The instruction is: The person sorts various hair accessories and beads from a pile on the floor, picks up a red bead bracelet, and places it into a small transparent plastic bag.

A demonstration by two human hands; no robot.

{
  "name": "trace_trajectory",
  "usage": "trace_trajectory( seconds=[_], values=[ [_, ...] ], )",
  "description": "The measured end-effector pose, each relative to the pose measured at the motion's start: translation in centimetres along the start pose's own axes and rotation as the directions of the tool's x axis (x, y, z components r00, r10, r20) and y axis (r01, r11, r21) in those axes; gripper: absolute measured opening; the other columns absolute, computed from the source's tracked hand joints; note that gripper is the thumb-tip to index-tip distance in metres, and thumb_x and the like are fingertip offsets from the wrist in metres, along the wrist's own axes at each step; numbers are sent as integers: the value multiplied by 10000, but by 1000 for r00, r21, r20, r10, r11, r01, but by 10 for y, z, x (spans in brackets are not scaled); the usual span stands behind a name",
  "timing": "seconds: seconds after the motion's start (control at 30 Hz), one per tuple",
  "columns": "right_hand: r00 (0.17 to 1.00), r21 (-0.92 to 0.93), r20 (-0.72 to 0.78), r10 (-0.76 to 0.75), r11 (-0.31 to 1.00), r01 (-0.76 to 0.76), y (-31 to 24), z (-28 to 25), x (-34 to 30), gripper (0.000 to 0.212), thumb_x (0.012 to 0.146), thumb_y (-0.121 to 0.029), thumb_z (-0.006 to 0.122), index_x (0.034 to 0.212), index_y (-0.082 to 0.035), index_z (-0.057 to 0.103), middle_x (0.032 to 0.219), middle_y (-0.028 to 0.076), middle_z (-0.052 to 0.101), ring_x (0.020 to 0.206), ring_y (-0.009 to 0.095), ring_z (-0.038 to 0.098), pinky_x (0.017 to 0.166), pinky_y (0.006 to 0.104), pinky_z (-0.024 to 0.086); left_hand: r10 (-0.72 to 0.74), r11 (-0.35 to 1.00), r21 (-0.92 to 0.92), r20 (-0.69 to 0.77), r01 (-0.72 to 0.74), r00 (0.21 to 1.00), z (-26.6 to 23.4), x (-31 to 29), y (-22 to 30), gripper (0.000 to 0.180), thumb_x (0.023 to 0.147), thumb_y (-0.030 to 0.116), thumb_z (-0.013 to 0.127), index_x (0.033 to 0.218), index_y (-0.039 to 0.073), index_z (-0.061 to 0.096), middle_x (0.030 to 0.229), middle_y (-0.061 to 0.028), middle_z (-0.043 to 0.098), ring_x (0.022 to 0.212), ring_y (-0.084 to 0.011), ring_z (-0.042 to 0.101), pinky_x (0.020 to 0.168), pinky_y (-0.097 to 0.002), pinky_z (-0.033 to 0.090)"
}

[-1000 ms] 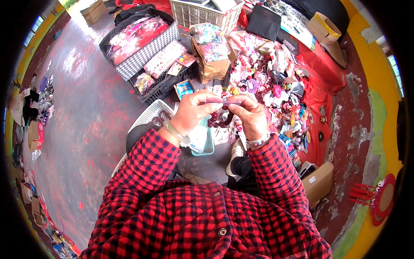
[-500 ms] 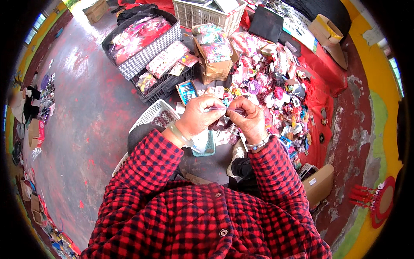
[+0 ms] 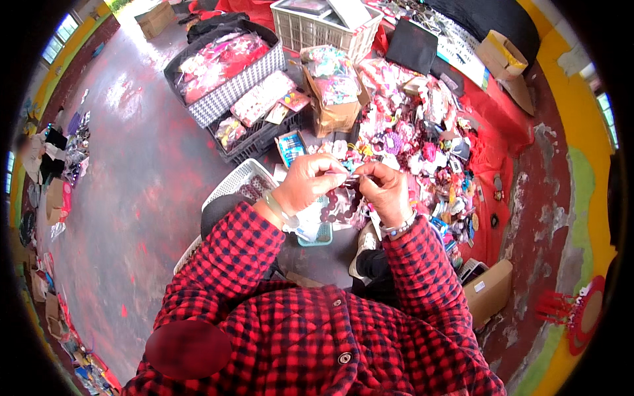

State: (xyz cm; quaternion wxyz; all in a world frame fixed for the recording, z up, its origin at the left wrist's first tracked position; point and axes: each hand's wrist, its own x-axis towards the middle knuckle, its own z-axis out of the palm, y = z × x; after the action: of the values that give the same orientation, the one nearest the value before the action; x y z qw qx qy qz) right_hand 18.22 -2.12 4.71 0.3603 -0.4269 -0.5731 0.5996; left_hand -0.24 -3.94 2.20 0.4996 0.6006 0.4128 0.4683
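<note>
My left hand [image 3: 305,186] and my right hand [image 3: 388,195] meet in front of me, thumbs and fingertips pinched close together. From between them hangs a curved strand of dark red-brown beads [image 3: 339,217]; the thin part in the fingertips is too small to make out clearly. Left of my left hand stands a white perforated basket [image 3: 228,181] with more dark beads [image 3: 256,187] in it. Beneath my left wrist is a small teal basket [image 3: 323,235], partly covered by something white. A box with blue contents [image 3: 290,149] sits just beyond my left hand.
A large heap of hair ornaments and trinkets [image 3: 422,148] spreads over red cloth [image 3: 485,231] on the right. Ahead are an open cardboard box of packets [image 3: 335,115], a houndstooth bin [image 3: 234,76], a black crate [image 3: 254,142] and a cream crate [image 3: 323,30]. A carton [image 3: 489,290] lies lower right.
My hands have shifted slightly, the right one tilting more upright. The bead strand now hangs lower and shows more plainly below the fingers. The whole view has moved a little.
</note>
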Motion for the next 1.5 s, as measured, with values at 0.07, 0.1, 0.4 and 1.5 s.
trace_trajectory(
  seconds=[0.07, 0.1, 0.4, 1.5],
  values=[
    [1000, 18, -16, -8, 1000, 9, 3, 0, 1, 177, 779, 17, 494, 912, 28, 609, 777, 37, 641, 648, 55, 557, 584, 186, 451, -21, 999, -49, -19, 20, 1000, -1, 0, 1, 90, 782, 14, 584, 843, -32, 630, 837, -58, 598, 783, -102, 557, 711, -240, 443],
    [999, 11, -27, -37, 999, 37, 9, -3, 4, 189, 780, 17, 489, 926, 25, 610, 774, 26, 636, 642, 51, 548, 580, 180, 442, -51, 995, -83, -18, 49, 999, 0, 1, 2, 99, 788, 24, 581, 851, -31, 634, 831, -55, 600, 779, -101, 556, 710, -239, 442],
    [999, 383, 33, 36, 923, -46, 17, -7, 10, 195, 836, -113, 594, 999, -9, 620, 859, 15, 633, 731, 72, 554, 670, 214, 439, 2, 996, -89, -94, -10, 996, 0, 4, -3, 153, 830, 58, 543, 905, -33, 641, 851, -68, 625, 800, -109, 573, 724, -230, 442],
    [998, 187, -40, -41, 981, 48, 22, -4, 9, 62, 839, -64, 573, 800, -19, 589, 740, 13, 607, 682, 65, 547, 617, 190, 433, -44, 978, 204, -10, 45, 999, 8, 4, -5, 190, 816, 146, 584, 888, -24, 628, 718, -54, 612, 657, -90, 559, 587, -251, 447]
  ],
)
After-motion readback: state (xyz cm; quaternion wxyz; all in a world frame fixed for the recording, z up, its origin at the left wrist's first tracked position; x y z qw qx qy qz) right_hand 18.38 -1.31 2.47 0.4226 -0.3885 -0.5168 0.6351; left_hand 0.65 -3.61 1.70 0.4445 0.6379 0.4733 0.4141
